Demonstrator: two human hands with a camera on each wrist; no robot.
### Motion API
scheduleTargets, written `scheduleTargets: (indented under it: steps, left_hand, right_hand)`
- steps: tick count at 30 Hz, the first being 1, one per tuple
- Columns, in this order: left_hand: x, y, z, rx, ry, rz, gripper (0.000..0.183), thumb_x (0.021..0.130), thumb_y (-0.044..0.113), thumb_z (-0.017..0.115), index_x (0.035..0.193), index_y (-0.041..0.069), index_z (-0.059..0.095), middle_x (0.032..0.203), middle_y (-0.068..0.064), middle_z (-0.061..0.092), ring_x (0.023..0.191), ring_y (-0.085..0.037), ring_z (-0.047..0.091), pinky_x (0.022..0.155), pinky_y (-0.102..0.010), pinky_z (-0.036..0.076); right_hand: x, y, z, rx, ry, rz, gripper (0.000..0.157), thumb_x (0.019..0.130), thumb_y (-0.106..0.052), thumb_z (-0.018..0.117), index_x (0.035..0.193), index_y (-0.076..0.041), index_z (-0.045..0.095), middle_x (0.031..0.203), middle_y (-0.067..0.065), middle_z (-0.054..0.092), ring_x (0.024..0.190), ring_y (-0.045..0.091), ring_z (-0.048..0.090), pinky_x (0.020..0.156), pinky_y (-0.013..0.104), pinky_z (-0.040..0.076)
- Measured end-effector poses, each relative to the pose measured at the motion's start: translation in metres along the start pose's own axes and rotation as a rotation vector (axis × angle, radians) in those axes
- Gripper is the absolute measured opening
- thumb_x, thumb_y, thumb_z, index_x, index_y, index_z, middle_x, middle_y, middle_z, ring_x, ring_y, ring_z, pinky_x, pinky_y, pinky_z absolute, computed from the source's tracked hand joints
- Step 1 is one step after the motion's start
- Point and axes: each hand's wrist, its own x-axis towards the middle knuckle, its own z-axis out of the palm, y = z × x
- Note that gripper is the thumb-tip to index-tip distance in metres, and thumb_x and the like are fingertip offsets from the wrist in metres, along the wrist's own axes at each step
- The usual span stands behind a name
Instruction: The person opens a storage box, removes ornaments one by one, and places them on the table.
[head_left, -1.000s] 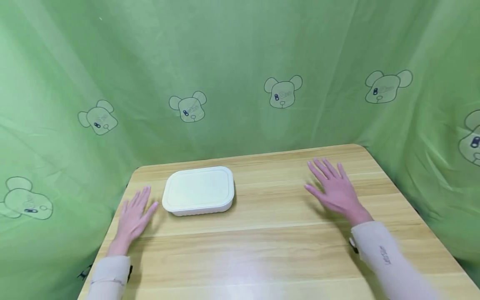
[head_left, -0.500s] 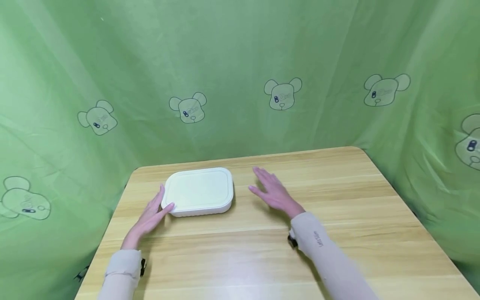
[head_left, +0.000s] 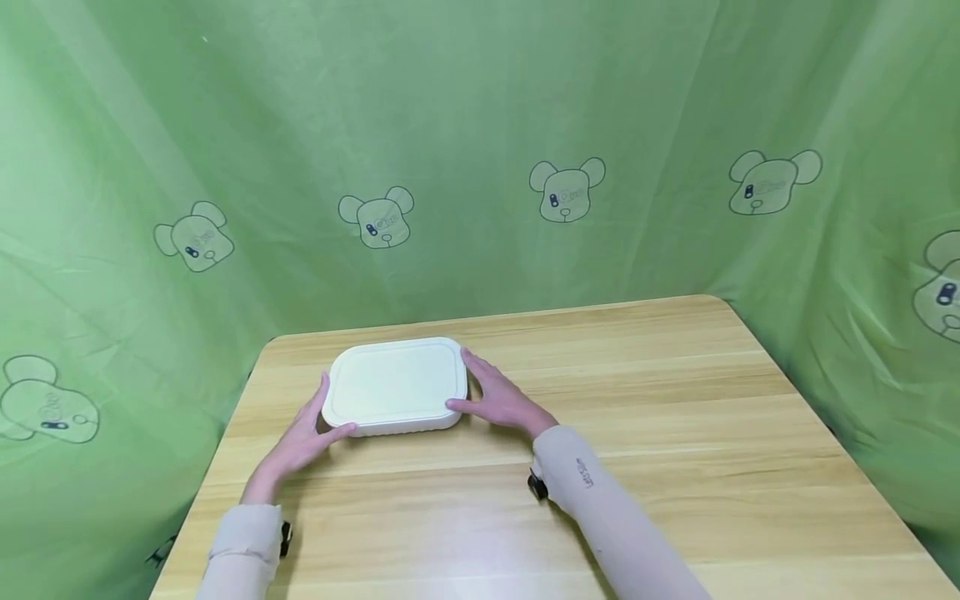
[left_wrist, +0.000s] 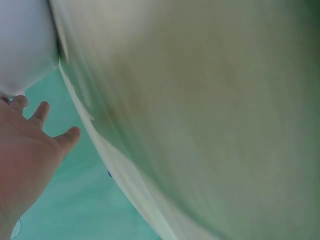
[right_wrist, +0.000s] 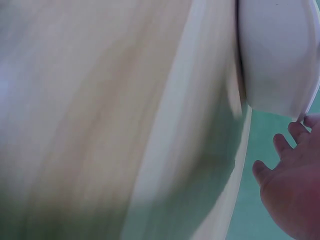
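Table [head_left: 712, 400]: here's my white box [head_left: 397, 383], over at far left
White box: flanked at both ends; squeeze evenly, keep it level
Left hand [head_left: 302, 435]: fingers spread, touching left end, nothing clasped
Right hand [head_left: 501, 402]: same, right end

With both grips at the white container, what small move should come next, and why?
Probably a gentle inward squeeze: the left grip and right grip sit at opposite ends of the white container, yet the wrist views show several fingers splayed clear of it, so the hold looks light.
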Motion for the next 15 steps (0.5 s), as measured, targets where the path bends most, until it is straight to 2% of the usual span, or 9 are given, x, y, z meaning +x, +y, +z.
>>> scheduleTargets:
  steps: [7,12,15]
  left_hand:
    - [0.0,-0.0035,0.0012,-0.001,0.003,-0.011,0.112,0.095,0.054,0.071,0.166,0.027,-0.011,0.175,-0.014,-0.001,0.158,-0.048,0.006,0.125,-0.071,0.008]
    - [0.0017,-0.0036,0.0009,-0.002,0.022,-0.004,0.113,0.093,0.055,0.073,0.167,0.022,-0.005,0.175,-0.014,0.003,0.158,-0.047,0.008,0.126,-0.07,0.009]
    - [0.0026,-0.0038,0.0011,0.019,0.04,0.007,0.113,0.092,0.055,0.074,0.167,0.019,-0.003,0.174,-0.017,0.006,0.157,-0.049,0.011,0.125,-0.071,0.011]
  right_hand:
    - [0.0022,0.0011,0.0033,0.014,-0.008,0.018,0.114,0.089,-0.063,0.072,0.168,-0.017,0.004,0.175,0.007,0.007,0.16,0.036,0.014,0.131,0.055,0.015]
    - [0.0034,0.0019,0.0026,0.013,0.002,0.004,0.115,0.088,-0.063,0.073,0.168,-0.016,0.004,0.175,0.01,0.009,0.16,0.035,0.015,0.131,0.054,0.015]
    - [0.0043,0.0008,0.0011,-0.008,0.002,-0.002,0.115,0.089,-0.063,0.072,0.168,-0.015,0.004,0.175,0.007,0.007,0.161,0.033,0.014,0.132,0.051,0.012]
